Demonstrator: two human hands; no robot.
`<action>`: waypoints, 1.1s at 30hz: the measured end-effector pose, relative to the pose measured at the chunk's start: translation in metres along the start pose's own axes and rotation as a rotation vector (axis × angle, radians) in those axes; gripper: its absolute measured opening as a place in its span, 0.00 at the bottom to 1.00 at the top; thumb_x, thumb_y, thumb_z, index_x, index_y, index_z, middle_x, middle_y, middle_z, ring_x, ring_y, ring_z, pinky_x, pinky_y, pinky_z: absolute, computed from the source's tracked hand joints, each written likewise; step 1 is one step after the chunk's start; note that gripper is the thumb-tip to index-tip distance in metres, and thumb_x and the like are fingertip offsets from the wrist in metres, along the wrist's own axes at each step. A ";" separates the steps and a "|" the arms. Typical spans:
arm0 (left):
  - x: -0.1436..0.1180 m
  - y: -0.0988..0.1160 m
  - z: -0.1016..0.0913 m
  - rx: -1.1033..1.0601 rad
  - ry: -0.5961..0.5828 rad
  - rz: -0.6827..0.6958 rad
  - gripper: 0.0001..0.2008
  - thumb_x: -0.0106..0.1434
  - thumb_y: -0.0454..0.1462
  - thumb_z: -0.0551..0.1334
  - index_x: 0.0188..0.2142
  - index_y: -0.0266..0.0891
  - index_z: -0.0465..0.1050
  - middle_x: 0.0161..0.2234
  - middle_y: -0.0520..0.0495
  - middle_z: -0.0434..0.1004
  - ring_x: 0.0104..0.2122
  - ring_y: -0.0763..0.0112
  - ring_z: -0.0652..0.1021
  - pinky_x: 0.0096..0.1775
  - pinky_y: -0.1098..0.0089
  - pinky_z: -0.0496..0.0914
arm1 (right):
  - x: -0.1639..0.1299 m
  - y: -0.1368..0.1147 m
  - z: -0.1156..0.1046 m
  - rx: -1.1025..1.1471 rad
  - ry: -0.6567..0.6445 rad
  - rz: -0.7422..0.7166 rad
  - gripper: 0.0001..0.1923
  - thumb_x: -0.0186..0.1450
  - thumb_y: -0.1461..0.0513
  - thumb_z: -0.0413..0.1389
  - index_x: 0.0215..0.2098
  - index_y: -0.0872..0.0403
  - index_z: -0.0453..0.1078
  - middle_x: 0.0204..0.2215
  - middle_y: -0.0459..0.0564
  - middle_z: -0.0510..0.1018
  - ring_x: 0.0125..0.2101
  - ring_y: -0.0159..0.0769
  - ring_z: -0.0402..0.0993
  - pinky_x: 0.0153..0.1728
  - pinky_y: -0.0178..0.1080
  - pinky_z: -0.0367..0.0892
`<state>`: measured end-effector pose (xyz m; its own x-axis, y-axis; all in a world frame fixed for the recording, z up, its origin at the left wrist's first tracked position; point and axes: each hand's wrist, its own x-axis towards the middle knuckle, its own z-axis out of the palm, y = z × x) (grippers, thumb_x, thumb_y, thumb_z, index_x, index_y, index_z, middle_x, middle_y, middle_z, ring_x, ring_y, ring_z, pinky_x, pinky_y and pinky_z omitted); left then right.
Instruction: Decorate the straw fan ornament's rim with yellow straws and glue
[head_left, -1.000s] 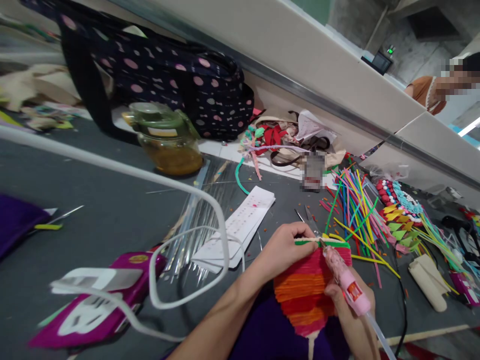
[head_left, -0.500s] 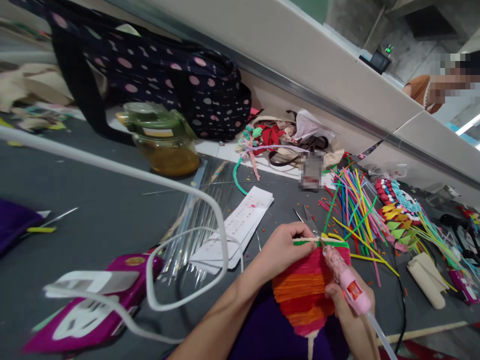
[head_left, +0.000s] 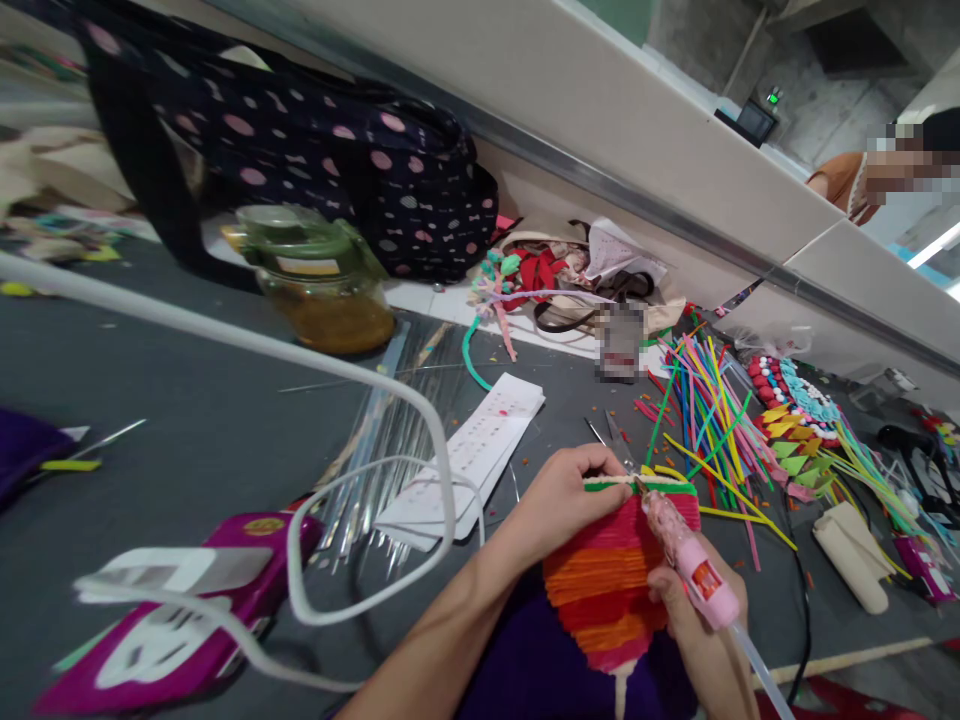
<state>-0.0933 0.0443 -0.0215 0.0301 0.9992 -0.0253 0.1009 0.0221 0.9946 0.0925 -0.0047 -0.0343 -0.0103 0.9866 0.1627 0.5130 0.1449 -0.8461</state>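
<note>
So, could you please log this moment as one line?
left hand: grips striped panel top | right hand: holds pink glue gun | nozzle: at green strip

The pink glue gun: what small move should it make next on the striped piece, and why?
Probably slide the glue gun tip along the top edge toward the right. The right hand holds its nozzle at the green strip, which the left hand pins on the striped piece; the strip's right part looks unpressed.

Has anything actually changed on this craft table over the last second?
Hardly anything. The left hand still pinches the top of the red and orange striped piece, and the right hand still holds the pink glue gun at that edge. Only the view drifted slightly; the jar stayed put.
</note>
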 end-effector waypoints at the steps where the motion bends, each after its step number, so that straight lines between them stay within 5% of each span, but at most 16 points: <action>1: 0.000 0.000 0.000 0.001 0.003 0.000 0.07 0.49 0.38 0.60 0.23 0.37 0.71 0.21 0.53 0.69 0.24 0.74 0.67 0.26 0.76 0.60 | 0.000 0.000 0.001 0.000 0.000 0.008 0.27 0.55 0.40 0.57 0.32 0.56 0.76 0.14 0.44 0.69 0.12 0.28 0.57 0.11 0.30 0.54; 33: -0.001 0.001 0.000 -0.016 -0.002 0.005 0.06 0.50 0.38 0.60 0.23 0.36 0.71 0.21 0.54 0.68 0.24 0.74 0.66 0.27 0.75 0.59 | -0.001 0.004 0.000 -0.035 -0.024 0.043 0.26 0.55 0.40 0.57 0.25 0.55 0.73 0.11 0.40 0.62 0.12 0.27 0.55 0.11 0.30 0.54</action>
<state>-0.0937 0.0431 -0.0206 0.0328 0.9993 -0.0203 0.0849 0.0174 0.9962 0.0951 -0.0053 -0.0378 -0.0082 0.9935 0.1137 0.5427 0.1000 -0.8340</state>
